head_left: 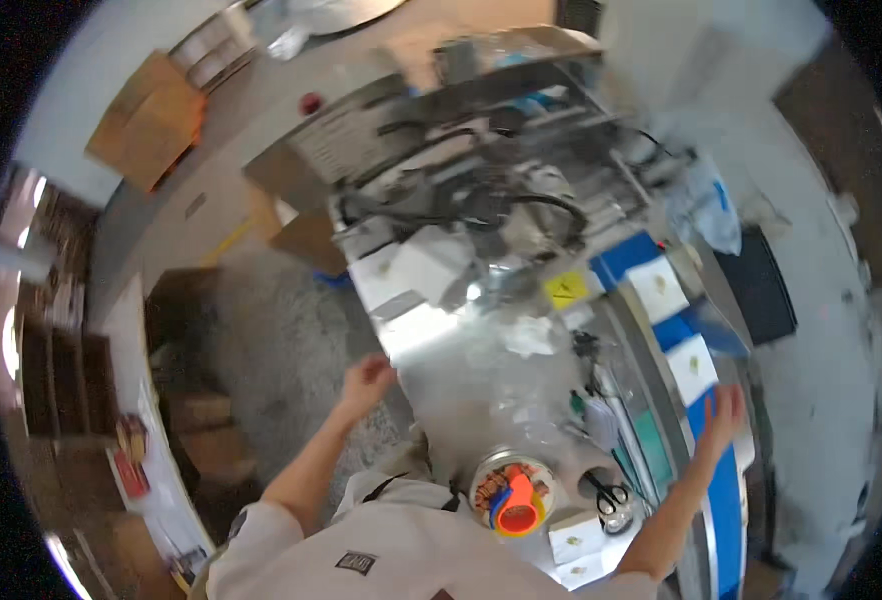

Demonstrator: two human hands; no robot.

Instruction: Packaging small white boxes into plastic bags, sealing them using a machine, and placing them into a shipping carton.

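My right hand [723,412] is held over the blue conveyor belt [726,525] on the right, fingers apart and nothing visible in them. Just beyond its fingertips lies a white square card or packet [691,368] with a small greenish mark, and a similar white square [658,290] sits farther up the belt. By the left edge of the shiny metal table [451,385] is my left hand [368,383], its fingers curled in, with no object showing. Close to my body stands a round tub [481,468] of small brown pieces, with an orange, cup-like plastic piece [518,512] on top.
Black-handled scissors [611,494] and more white squares [576,540] lie near the tub. Crumpled clear plastic [529,336] and a yellow warning label [565,290] are farther off. Blurred machinery [481,200] fills the table's far end. A cardboard box [296,205] stands beyond its left side.
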